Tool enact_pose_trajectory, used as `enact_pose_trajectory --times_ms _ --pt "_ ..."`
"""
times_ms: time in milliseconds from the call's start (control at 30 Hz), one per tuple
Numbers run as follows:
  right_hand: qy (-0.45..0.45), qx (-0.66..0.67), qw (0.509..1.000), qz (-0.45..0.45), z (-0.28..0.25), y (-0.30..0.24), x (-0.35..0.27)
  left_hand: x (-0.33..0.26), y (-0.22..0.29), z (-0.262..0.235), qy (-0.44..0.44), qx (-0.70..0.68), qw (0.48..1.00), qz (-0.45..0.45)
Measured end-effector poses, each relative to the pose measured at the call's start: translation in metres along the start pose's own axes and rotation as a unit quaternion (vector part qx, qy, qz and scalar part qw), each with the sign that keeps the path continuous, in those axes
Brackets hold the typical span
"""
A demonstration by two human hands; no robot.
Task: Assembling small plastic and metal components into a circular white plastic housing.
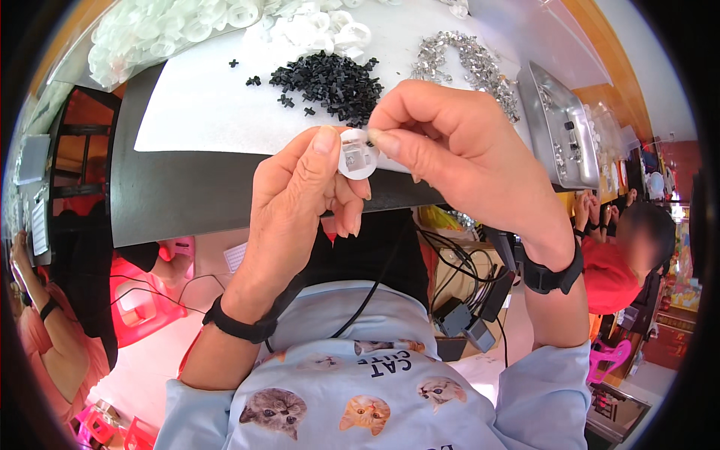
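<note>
My left hand [300, 202] holds a small round white plastic disc [357, 156] between thumb and fingers, above the table's near edge. A metal clip sits in the disc's middle. My right hand [457, 150] pinches a tiny dark part at the disc's right rim with thumb and forefinger. Just beyond the hands lies a pile of small black cross-shaped pieces [330, 81] on a white sheet [202, 105].
A heap of white plastic rings [180, 26] lies at the back left, a heap of small shiny metal clips [469, 64] at the back right. A metal tray [559, 127] stands on the right. Other people sit at the left and right. Cables hang below the dark table [187, 195].
</note>
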State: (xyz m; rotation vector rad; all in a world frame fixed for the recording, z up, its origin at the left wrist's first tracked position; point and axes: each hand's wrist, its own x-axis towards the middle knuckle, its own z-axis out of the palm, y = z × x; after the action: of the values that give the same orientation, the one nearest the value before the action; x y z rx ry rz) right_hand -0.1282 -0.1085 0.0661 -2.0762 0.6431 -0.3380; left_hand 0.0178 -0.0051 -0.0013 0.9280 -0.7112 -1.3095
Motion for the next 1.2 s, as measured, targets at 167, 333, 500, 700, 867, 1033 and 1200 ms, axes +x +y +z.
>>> enact_pose_trajectory --times_ms 167,333,500,700,867,1033,1200 --pt "0.002 -0.035 0.999 -0.026 0.002 -0.002 0.004 0.001 0.002 0.001 0.005 -0.002 1.0 -0.017" --pt "0.009 -0.028 1.0 -0.005 0.005 -0.003 0.007 0.002 0.006 0.004 0.03 0.029 0.999 -0.032" --pt "0.087 -0.091 0.983 -0.133 0.014 0.007 0.008 0.003 0.007 0.004 0.04 0.046 0.997 -0.038" --pt "0.125 -0.214 0.949 -0.197 0.021 0.008 0.007 0.004 0.005 0.003 0.054 0.056 0.996 -0.034" --pt "0.142 -0.22 0.944 -0.201 0.026 0.01 0.004 0.006 0.003 0.004 0.048 0.057 0.997 -0.028" --pt "0.131 -0.113 0.968 -0.181 0.026 0.016 0.005 0.004 0.002 0.002 0.053 0.062 0.996 -0.031" --pt "0.045 0.011 0.999 -0.028 0.018 0.011 0.004 0.003 0.003 0.0 0.041 0.072 0.996 -0.032"
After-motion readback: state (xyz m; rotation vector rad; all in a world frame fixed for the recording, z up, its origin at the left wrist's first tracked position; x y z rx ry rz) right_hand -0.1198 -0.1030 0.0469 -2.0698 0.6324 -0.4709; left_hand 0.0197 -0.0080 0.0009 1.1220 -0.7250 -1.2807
